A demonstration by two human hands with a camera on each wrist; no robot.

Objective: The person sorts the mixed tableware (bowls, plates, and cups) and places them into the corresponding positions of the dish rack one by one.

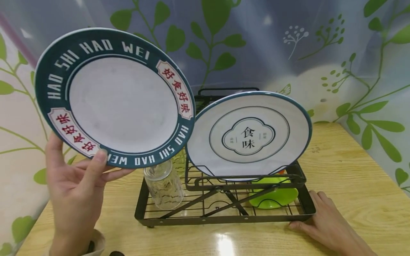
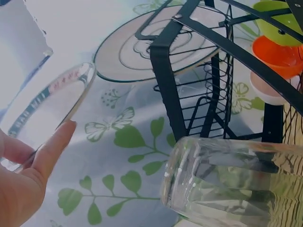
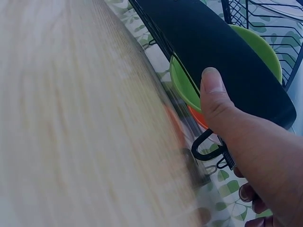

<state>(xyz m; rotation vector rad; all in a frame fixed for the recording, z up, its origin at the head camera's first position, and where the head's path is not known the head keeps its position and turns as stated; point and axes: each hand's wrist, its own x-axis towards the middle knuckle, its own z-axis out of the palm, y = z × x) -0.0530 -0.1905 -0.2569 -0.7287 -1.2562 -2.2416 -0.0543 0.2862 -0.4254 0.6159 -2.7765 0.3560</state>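
My left hand (image 1: 77,188) holds up a round plate (image 1: 123,103) with a dark green lettered rim and a white middle. Its thumb lies over the front of the lower rim, with fingers behind. This plate is raised left of a black wire dish rack (image 1: 224,221). A second plate (image 1: 250,163), white with a thin blue edge, leans upright in the rack's upper tier. At the rack's right front corner, my right hand (image 1: 330,222) grips the frame. In the right wrist view its thumb (image 3: 215,94) presses the black side, while the other fingers are curled and partly hidden.
Clear glasses (image 1: 164,188) stand in the lower tray's left side. On its right sits a green bowl (image 1: 275,195), with an orange bowl (image 2: 279,59) and a pale bowl (image 2: 267,90) close by. Beneath is a wooden table (image 1: 358,170); a leaf-patterned backdrop (image 1: 269,42) rises behind.
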